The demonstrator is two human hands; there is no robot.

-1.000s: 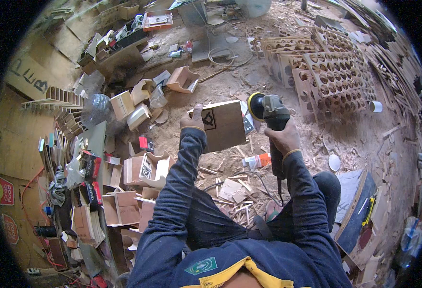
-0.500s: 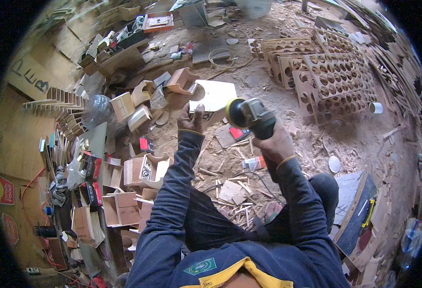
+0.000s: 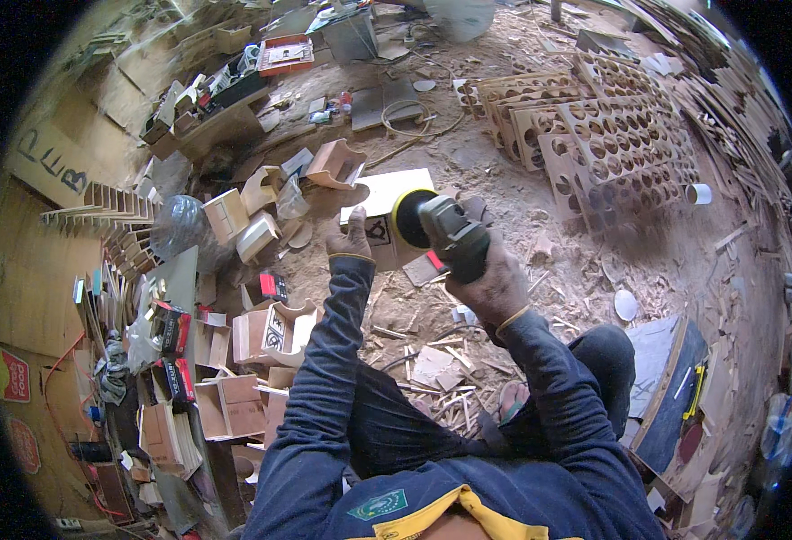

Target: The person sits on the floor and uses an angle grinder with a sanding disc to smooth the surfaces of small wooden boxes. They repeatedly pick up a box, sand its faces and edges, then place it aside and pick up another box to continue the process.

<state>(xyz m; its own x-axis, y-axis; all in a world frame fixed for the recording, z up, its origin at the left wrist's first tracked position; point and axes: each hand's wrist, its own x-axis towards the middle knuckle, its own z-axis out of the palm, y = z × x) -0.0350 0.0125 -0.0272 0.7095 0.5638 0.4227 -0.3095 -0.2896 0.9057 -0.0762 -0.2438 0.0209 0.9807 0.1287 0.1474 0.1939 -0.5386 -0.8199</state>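
In front of me, my left hand (image 3: 351, 236) grips the near left corner of a wooden box (image 3: 389, 189), its thumb along the edge. The box has a pale, bright top and a dark printed mark on the side facing me. My right hand (image 3: 488, 283) is wrapped round the body of a grey and black angle grinder (image 3: 454, 236). The tool's round disc with a yellow rim (image 3: 410, 219) is tilted up against the right side of the box, or very close to it; exact contact I cannot make out.
Several small wooden boxes (image 3: 277, 331) lie to my left, beside stacked wood pieces. Wooden panels with round holes (image 3: 616, 148) stand at the far right. Wood scraps (image 3: 454, 382) litter the floor before my legs. A dark-edged board (image 3: 661, 396) lies at my right knee.
The grinder and my right hand have moved left and slightly down, with the disc now overlapping the box's right side. The box and my left hand have shifted slightly left and lower.
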